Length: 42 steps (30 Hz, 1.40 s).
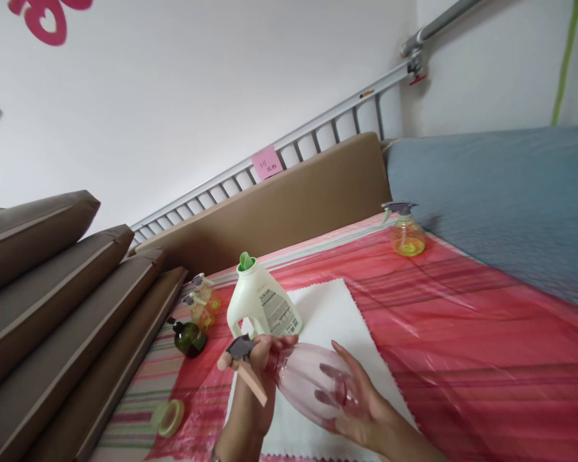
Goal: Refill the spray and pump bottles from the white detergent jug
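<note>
A clear pink spray bottle [301, 388] lies tilted sideways between my hands, its grey and peach trigger head to the left. My left hand [264, 366] is closed around its neck, just below the trigger. Toward the base, my right hand [366, 410] wraps the body, some fingers showing through the plastic. I see no liquid in the bottle. Right behind my left hand stands a pale green detergent jug [250, 298], its cap off and a green spout in its mouth. Under the hands and jug is a white cloth [334, 308] with zigzag edges.
At left are a dark green pump bottle [191, 341] and two spray bottles [201, 316] with yellow liquid. A pale green cap [169, 418] lies nearer. Another spray bottle [407, 236] stands at back right. Brown cushions [77, 295] pile left; a blue-grey covering [491, 199] borders the right.
</note>
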Each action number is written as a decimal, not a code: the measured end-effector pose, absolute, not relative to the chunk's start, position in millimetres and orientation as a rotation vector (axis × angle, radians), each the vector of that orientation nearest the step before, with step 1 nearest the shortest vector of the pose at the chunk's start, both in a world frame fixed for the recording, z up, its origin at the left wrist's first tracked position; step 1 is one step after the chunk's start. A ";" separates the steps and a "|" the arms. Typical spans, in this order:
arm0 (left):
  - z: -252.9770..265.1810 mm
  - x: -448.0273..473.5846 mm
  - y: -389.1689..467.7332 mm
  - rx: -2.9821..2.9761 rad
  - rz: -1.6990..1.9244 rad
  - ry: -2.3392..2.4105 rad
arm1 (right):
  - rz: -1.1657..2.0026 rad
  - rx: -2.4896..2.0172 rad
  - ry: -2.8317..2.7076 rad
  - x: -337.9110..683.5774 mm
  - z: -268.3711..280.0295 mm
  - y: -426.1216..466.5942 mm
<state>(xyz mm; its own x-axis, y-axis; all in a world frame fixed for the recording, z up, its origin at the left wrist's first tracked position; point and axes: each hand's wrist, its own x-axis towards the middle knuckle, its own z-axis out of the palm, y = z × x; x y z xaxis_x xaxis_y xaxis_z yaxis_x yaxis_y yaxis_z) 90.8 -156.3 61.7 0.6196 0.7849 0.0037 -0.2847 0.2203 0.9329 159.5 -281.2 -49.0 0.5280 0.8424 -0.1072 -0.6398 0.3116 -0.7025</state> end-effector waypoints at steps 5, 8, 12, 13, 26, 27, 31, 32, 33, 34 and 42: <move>70.0 87.0 -159.4 1.120 0.808 0.542 | 0.853 -0.882 -0.390 156.2 -49.2 -280.4; 72.1 84.2 -161.3 1.138 0.802 0.523 | 0.883 -0.880 -0.363 152.5 -47.3 -279.3; 70.2 81.8 -161.7 1.097 0.773 0.493 | 1.200 -0.839 -0.233 151.8 -37.4 -285.6; 68.8 81.7 -161.5 1.096 0.765 0.484 | 1.307 -0.789 -0.177 152.4 -33.2 -288.5; 67.5 84.1 -155.9 1.135 0.775 0.491 | 1.429 -0.556 -0.157 150.6 -24.5 -301.9; 67.3 83.6 -154.7 1.127 0.762 0.501 | 1.435 -0.570 -0.155 151.6 -29.3 -301.7; 64.3 81.1 -151.2 1.115 0.732 0.496 | 1.550 -0.493 -0.059 153.6 -43.9 -297.4; 63.4 80.7 -151.2 1.106 0.732 0.500 | 1.573 -0.481 -0.053 153.2 -43.9 -296.0; 62.6 80.6 -151.7 1.095 0.739 0.507 | 1.584 -0.480 -0.059 152.5 -42.2 -294.6; 62.1 80.7 -152.6 1.088 0.751 0.518 | 1.574 -0.489 -0.075 151.6 -39.4 -293.3; 70.3 85.2 -165.7 1.174 0.844 0.536 | 1.299 -0.702 -0.191 151.8 -38.2 -288.3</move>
<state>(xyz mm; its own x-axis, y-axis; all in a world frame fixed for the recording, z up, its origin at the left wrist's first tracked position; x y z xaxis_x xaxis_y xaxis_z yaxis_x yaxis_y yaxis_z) 85.2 -165.7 70.3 0.5917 0.8042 0.0571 -0.2899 0.1462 0.9458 151.8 -288.3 -38.2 0.2857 0.9251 -0.2500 -0.8141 0.0967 -0.5726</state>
